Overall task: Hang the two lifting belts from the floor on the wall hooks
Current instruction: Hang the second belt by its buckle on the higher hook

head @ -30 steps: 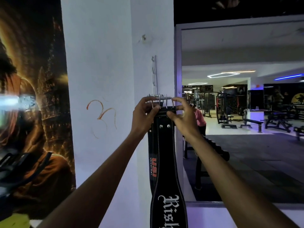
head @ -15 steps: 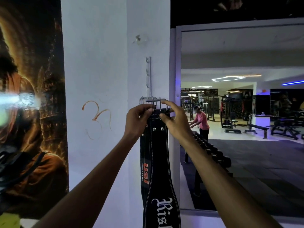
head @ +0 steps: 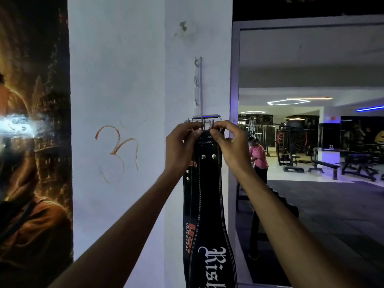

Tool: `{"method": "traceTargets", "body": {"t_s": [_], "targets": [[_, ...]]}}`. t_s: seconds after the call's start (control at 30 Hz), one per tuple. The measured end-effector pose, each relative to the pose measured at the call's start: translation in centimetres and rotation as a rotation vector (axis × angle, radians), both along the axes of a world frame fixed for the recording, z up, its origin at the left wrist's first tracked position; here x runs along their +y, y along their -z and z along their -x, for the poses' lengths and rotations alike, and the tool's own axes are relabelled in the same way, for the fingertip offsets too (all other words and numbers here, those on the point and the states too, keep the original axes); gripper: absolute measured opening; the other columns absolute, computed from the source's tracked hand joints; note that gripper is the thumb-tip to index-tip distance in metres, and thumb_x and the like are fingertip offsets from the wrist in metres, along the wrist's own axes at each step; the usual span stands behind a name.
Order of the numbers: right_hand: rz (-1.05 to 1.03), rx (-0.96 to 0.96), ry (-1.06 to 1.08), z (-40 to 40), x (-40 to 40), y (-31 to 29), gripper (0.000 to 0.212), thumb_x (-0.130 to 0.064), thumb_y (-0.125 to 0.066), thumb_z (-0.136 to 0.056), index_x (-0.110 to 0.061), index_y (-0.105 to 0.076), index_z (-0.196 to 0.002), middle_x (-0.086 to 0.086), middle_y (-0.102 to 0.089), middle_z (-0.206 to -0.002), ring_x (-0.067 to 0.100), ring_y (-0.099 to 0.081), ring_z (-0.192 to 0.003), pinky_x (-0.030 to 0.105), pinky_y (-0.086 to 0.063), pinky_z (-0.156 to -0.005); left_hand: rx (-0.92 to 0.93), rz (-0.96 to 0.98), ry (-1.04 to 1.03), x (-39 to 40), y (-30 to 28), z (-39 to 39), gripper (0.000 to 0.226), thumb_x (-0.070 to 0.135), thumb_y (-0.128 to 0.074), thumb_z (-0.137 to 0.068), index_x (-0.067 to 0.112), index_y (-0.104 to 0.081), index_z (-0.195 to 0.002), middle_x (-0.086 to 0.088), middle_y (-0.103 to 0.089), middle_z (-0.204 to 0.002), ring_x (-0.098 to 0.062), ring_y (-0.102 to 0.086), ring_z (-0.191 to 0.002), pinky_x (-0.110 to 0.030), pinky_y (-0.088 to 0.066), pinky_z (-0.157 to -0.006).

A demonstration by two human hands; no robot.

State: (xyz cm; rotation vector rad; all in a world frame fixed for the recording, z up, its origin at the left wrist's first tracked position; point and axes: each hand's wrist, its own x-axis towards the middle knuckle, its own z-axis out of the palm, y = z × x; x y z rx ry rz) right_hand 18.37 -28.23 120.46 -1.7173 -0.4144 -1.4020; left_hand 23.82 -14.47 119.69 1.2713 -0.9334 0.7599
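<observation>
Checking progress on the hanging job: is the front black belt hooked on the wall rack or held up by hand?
Cannot tell. Both hands pinch the belt at its buckle, which hides the rack's lowest hook.

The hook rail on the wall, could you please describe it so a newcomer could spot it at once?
Find the white pillar between the dark poster and the mirror. The hook rail is the thin vertical metal strip on the pillar's right face, just above both hands and the belt buckle. It is the only metal fixture on that bare face.
</observation>
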Motion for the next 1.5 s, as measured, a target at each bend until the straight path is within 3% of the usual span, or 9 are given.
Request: {"method": "traceTargets", "body": {"t_s": [0.1, 0.33, 0.5, 0.67, 0.8, 0.93, 1.17, 1.33, 1.5], "targets": [[-0.057, -0.02, 0.026, -4.0, 0.0, -1.4, 0.011, -0.017, -0.071, -0.088, -0.017, -0.071, -0.098, -0.006, -0.071, -0.098, 0.012, -0.066, -0.1, 0.043, -0.057, -0.077, -0.062, -0.033, 0.003, -0.5, -1.9, -3.6, 0.026, 0.007, -0.059, -0.096, 0.014, -0.071, -0.119, -0.01, -0.072, -0.112, -0.024, -0.071, -0.106, -0.046, -0.057, -0.099], [-0.099, -0.026, 0.039, -10.4, -0.4, -3.2, 0.011, -0.017, -0.069, -0.088, -0.018, -0.071, -0.099, -0.01, -0.071, -0.098, 0.008, -0.064, -0.1, 0.04, -0.054, -0.08, -0.063, -0.019, 0.034, -1.8, -4.4, -10.7, 0.015, 0.001, -0.06, -0.094, 0.005, -0.072, -0.103, -0.005, -0.075, -0.105, -0.019, -0.071, -0.103, -0.04, -0.057, -0.097], [-0.123, -0.115, 0.026, -13.1, -0.9, -5.3, 0.014, -0.009, -0.067, -0.089, -0.007, -0.063, -0.102, -0.007, -0.066, -0.096, -0.009, -0.058, -0.092, 0.008, -0.046, -0.07, -0.036, 0.059, 0.092, -3.0, -6.5, -13.3, 0.03, 0.011, -0.068, -0.092, 0.019, -0.065, -0.121, -0.007, -0.076, -0.102, -0.018, -0.074, -0.096, -0.033, -0.06, -0.09], [-0.195, -0.103, -0.033, -14.9, -1.8, -8.7, 0.036, -0.022, -0.07, -0.089, -0.028, -0.053, -0.12, 0.006, -0.07, -0.108, 0.017, -0.069, -0.099, 0.036, -0.059, -0.083, -0.007, 0.127, 0.036, -4.2, -9.5, -14.9, 0.039, 0.02, -0.072, -0.091, 0.013, -0.068, -0.129, -0.005, -0.079, -0.102, -0.015, -0.076, -0.099, -0.039, -0.058, -0.099], [-0.214, -0.067, -0.037, -16.2, -2.8, -12.0, 0.033, -0.026, -0.072, -0.087, -0.022, -0.06, -0.119, 0.003, -0.069, -0.101, 0.02, -0.069, -0.099, 0.047, -0.057, -0.09, -0.022, 0.161, 0.025, -4.8, -12.2, -16.0, 0.036, 0.022, -0.074, -0.088, 0.012, -0.073, -0.123, -0.003, -0.08, -0.098, -0.014, -0.077, -0.096, -0.04, -0.059, -0.097], [-0.201, -0.054, -0.03, -17.4, -3.5, -14.4, 0.034, -0.034, -0.072, -0.086, -0.022, -0.061, -0.116, 0.004, -0.071, -0.099, 0.018, -0.071, -0.094, 0.046, -0.057, -0.09, -0.046, 0.152, -0.029, -5.3, -14.4, -17.1, 0.036, 0.023, -0.077, -0.088, 0.013, -0.073, -0.123, 0.006, -0.076, -0.088, -0.009, -0.075, -0.09, -0.034, -0.06, -0.094], [-0.176, -0.036, 0.022, -19.5, -4.6, -16.9, 0.036, -0.042, -0.075, -0.079, -0.023, -0.064, -0.108, -0.002, -0.073, -0.092, 0.014, -0.071, -0.088, 0.045, -0.057, -0.089, -0.024, 0.127, -0.062, -6.1, -16.9, -19.5, 0.03, 0.033, -0.076, -0.081, 0.022, -0.077, -0.109, -0.01, -0.078, -0.087, -0.017, -0.074, -0.084, -0.049, -0.061, -0.089], [-0.218, -0.048, 0.028, -20.4, -4.8, -18.0, 0.035, -0.045, -0.078, -0.073, -0.022, -0.068, -0.097, -0.001, -0.076, -0.086, 0.015, -0.073, -0.082, 0.044, -0.059, -0.084, -0.026, 0.129, -0.107, -6.5, -17.6, -20.1, 0.035, 0.038, -0.073, -0.084, 0.019, -0.076, -0.113, -0.002, -0.076, -0.085, -0.017, -0.072, -0.083, -0.048, -0.058, -0.093], [-0.236, -0.065, 0.026, -20.8, -4.7, -18.3, 0.029, -0.047, -0.079, -0.069, -0.028, -0.067, -0.088, -0.002, -0.075, -0.083, 0.015, -0.074, -0.081, 0.044, -0.059, -0.084, 0.0, 0.109, -0.116, -6.4, -18.0, -20.8, 0.054, 0.048, -0.07, -0.079, 0.016, -0.075, -0.122, 0.0, -0.081, -0.1, -0.017, -0.075, -0.103, -0.045, -0.058, -0.097]]}}
